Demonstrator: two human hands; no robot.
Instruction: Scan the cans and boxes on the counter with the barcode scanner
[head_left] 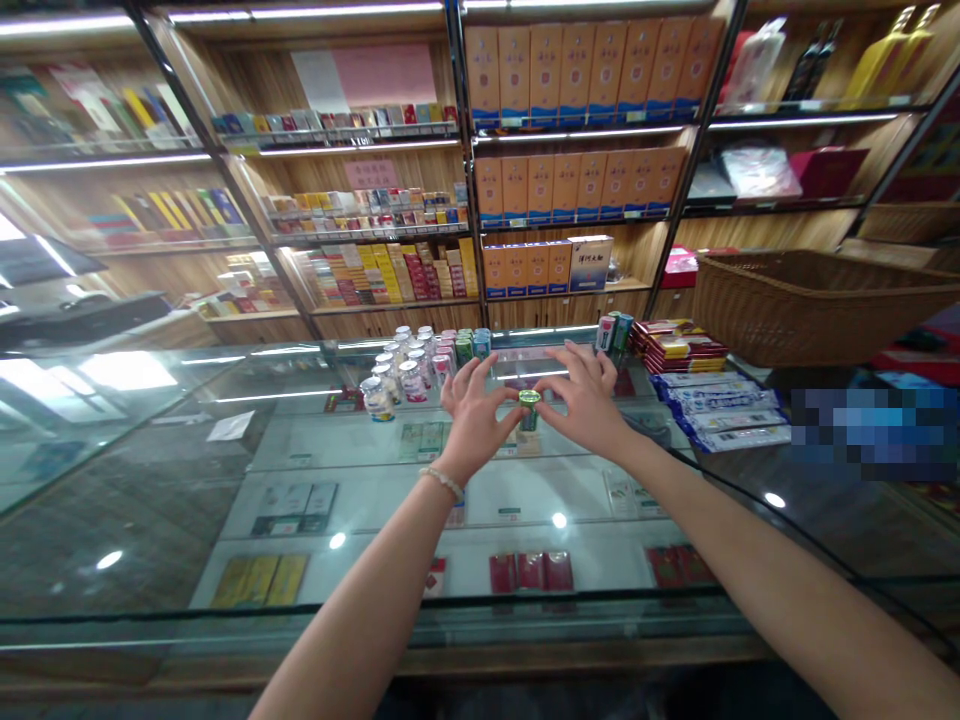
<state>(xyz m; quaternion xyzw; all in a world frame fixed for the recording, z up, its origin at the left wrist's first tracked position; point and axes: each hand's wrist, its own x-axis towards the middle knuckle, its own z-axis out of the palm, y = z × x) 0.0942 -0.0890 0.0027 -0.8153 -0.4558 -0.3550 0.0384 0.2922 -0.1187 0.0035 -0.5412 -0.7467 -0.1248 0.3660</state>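
Note:
Between my two hands is a small green cylindrical container (pixel 529 398) with a light green top, above the glass counter. Thumb and forefinger of my left hand (pixel 480 412) pinch its left side, the other fingers raised. From the right, my right hand (pixel 581 395) pinches the same container with thumb and forefinger. Just beyond my left hand stand rows of white-lidded bottles (pixel 377 398), with pink containers (pixel 444 360) and green containers (pixel 465 346) beside them. A few similar pink and green containers (pixel 621 332) stand past my right hand.
Under the glass top (pixel 420 480) lie several cigarette-like packs (pixel 531 572). At the right are stacked red-and-yellow packets (pixel 679 345), blue-and-white packets (pixel 724 412) and a wicker basket (pixel 817 310). Shelves with orange boxes (pixel 577 75) line the back. A dark cable crosses the counter's right side.

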